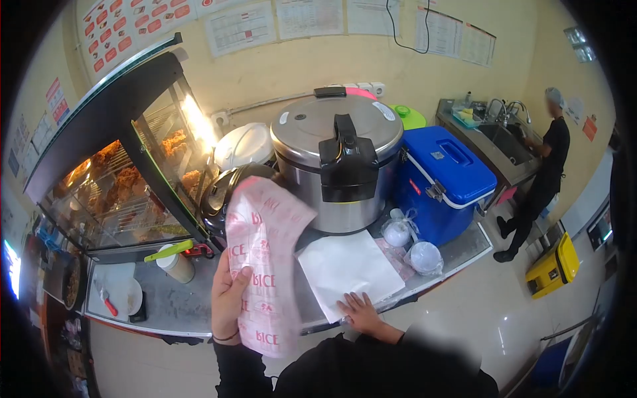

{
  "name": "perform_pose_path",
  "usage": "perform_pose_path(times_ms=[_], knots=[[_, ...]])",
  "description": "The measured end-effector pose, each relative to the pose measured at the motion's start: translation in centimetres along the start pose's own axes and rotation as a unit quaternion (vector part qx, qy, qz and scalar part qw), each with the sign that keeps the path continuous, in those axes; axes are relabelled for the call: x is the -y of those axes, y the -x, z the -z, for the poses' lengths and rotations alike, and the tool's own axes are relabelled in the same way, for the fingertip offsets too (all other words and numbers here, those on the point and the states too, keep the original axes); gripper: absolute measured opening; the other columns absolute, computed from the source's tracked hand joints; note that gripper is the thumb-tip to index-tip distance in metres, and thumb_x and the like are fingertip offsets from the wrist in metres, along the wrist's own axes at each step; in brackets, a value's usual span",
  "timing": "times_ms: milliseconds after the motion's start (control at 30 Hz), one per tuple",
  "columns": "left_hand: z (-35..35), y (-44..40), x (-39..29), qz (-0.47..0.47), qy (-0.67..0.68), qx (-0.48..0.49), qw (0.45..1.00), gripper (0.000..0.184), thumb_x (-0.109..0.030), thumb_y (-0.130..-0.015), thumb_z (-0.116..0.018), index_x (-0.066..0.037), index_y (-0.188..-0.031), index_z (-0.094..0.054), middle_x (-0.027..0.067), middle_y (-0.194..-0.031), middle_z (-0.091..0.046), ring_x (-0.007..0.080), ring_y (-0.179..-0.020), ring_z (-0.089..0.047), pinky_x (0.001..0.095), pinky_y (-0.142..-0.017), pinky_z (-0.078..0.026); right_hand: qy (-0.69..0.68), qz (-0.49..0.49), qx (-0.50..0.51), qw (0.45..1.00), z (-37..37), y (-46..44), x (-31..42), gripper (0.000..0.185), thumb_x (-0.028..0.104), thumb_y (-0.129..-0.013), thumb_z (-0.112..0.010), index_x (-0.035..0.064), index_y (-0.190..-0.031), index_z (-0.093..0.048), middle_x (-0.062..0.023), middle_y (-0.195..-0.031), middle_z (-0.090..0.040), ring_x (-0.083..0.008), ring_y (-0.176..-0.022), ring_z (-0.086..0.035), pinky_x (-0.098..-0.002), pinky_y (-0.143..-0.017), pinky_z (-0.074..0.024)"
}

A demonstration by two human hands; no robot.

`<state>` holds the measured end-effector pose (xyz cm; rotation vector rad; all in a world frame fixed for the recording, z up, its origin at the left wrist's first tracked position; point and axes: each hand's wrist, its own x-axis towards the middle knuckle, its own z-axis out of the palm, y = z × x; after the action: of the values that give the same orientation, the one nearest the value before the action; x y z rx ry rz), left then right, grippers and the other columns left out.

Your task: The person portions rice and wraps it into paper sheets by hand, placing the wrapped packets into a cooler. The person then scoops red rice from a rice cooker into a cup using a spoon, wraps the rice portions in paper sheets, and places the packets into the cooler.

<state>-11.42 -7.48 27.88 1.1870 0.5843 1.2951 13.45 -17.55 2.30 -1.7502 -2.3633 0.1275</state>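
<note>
My left hand grips a pink and white printed paper wrapper with red "RICE" lettering, held upright above the counter, its edges slightly blurred. The thumb lies over its left edge. Flat on the counter, my right hand rests with fingers spread on the lower edge of a white paper sheet. A large steel rice cooker with a black latch stands just behind the sheet. Two round items in clear plastic sit right of the sheet, over another printed wrapper.
A heated glass cabinet with fried food stands left. Near it are a container with a green-handled tool and a red-handled knife. A blue cooler is right of the cooker. Another person stands at the sink.
</note>
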Motion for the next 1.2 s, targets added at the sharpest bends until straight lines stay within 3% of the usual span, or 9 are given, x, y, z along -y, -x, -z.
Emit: perform_pose_path(times_ms=[100, 233, 333, 500, 667, 700, 800, 1000, 1200], knots=[[-1.8, -0.5, 1.7, -0.107, 0.169, -0.024, 0.979, 0.045, -0.003, -0.085, -0.044, -0.001, -0.127, -0.029, 0.0097, -0.120, -0.046, 0.0166, -0.105, -0.048, 0.0279, -0.090, -0.037, -0.074, 0.009, 0.022, 0.997, -0.3, 0.7, -0.7, 0.058, 0.025, -0.072, -0.054, 0.0139, -0.127, -0.038, -0.0167, -0.131, -0.033, -0.0320, -0.123, -0.029, -0.0547, -0.098, -0.0196], [-2.1, -0.8, 7.9, 0.025, -0.005, -0.098, 0.995, 0.047, -0.004, -0.084, -0.046, -0.001, -0.128, -0.029, 0.0085, -0.118, -0.046, 0.0122, -0.103, -0.047, 0.0238, -0.084, -0.039, -0.208, 0.022, 0.082, 0.974, 5.1, 1.3, -0.5, 0.061, 0.032, -0.067, -0.059, 0.0110, -0.122, -0.042, -0.0172, -0.129, -0.035, -0.0336, -0.121, -0.030, -0.0432, -0.102, -0.0217], [-1.3, 0.8, 16.5, 0.155, -0.047, -0.092, 0.983, 0.031, -0.006, -0.084, -0.045, -0.006, -0.115, -0.039, -0.0011, -0.072, -0.050, 0.0033, -0.042, -0.035, 0.0177, -0.034, -0.026, -0.174, -0.017, -0.156, 0.972, 4.9, 3.9, -4.3, 0.047, 0.020, -0.064, -0.061, 0.0073, -0.109, -0.052, -0.0159, -0.115, -0.048, -0.0330, -0.112, -0.040, -0.0424, -0.095, -0.0309], [3.7, 4.4, 31.3, 0.153, -0.122, -0.051, 0.979, 0.036, -0.009, -0.079, -0.053, -0.003, -0.112, -0.040, 0.0056, -0.077, -0.055, 0.0152, -0.051, -0.051, 0.0275, -0.046, -0.042, -0.118, -0.159, -0.343, 0.918, 6.0, 6.5, -11.1, 0.020, 0.000, -0.063, -0.057, 0.0036, -0.082, -0.058, -0.0114, -0.082, -0.057, -0.0321, -0.081, -0.053, -0.0400, -0.070, -0.0425], [3.5, 3.6, 29.7, 0.126, -0.447, 0.006, 0.885, 0.049, -0.013, -0.074, -0.059, 0.001, -0.116, -0.038, 0.0204, -0.093, -0.057, 0.0349, -0.071, -0.059, 0.0391, -0.066, -0.047, -0.013, -0.155, -0.277, 0.948, 8.4, -3.1, -15.5, 0.023, 0.010, -0.069, -0.059, 0.0042, -0.091, -0.058, -0.0123, -0.088, -0.058, -0.0318, -0.084, -0.054, -0.0362, -0.072, -0.0438], [2.1, 2.6, 27.5, 0.285, -0.502, 0.011, 0.817, 0.066, -0.022, -0.073, -0.062, 0.000, -0.126, -0.031, 0.0258, -0.112, -0.048, 0.0367, -0.097, -0.052, 0.0406, -0.079, -0.042, 0.050, -0.160, -0.270, 0.948, 7.2, -5.1, -17.1, 0.026, 0.014, -0.070, -0.059, 0.0049, -0.094, -0.057, -0.0125, -0.091, -0.057, -0.0316, -0.088, -0.054, -0.0363, -0.075, -0.0440], [0.1, 2.5, 26.2, 0.202, -0.633, -0.011, 0.747, 0.076, -0.033, -0.074, -0.060, -0.002, -0.132, -0.022, 0.0266, -0.128, -0.033, 0.0369, -0.120, -0.031, 0.0501, -0.094, -0.027, 0.195, -0.211, -0.244, 0.926, 4.3, -8.5, -20.4, 0.028, 0.016, -0.072, -0.057, 0.0069, -0.098, -0.056, -0.0133, -0.098, -0.056, -0.0314, -0.096, -0.052, -0.0372, -0.082, -0.0425], [-0.3, 3.9, 28.2, 0.083, -0.732, -0.001, 0.677, 0.076, -0.044, -0.078, -0.053, -0.002, -0.132, -0.021, 0.0236, -0.132, -0.028, 0.0375, -0.125, -0.021, 0.0609, -0.096, -0.008, 0.071, -0.228, -0.148, 0.960, 3.2, -9.8, -24.4, 0.010, 0.013, -0.076, -0.053, 0.0075, -0.084, -0.055, -0.0129, -0.080, -0.059, -0.0285, -0.084, -0.057, -0.0382, -0.068, -0.0472], [-0.7, 2.9, 25.7, 0.047, -0.420, -0.040, 0.906, 0.065, -0.040, -0.082, -0.049, -0.006, -0.132, -0.023, 0.0190, -0.135, -0.023, 0.0344, -0.123, -0.026, 0.0560, -0.094, -0.025, -0.362, -0.281, -0.335, 0.824, 6.4, -7.8, -23.3, 0.006, 0.012, -0.082, -0.053, 0.0104, -0.077, -0.050, -0.0044, -0.076, -0.057, -0.0196, -0.073, -0.058, -0.0309, -0.053, -0.0469]])
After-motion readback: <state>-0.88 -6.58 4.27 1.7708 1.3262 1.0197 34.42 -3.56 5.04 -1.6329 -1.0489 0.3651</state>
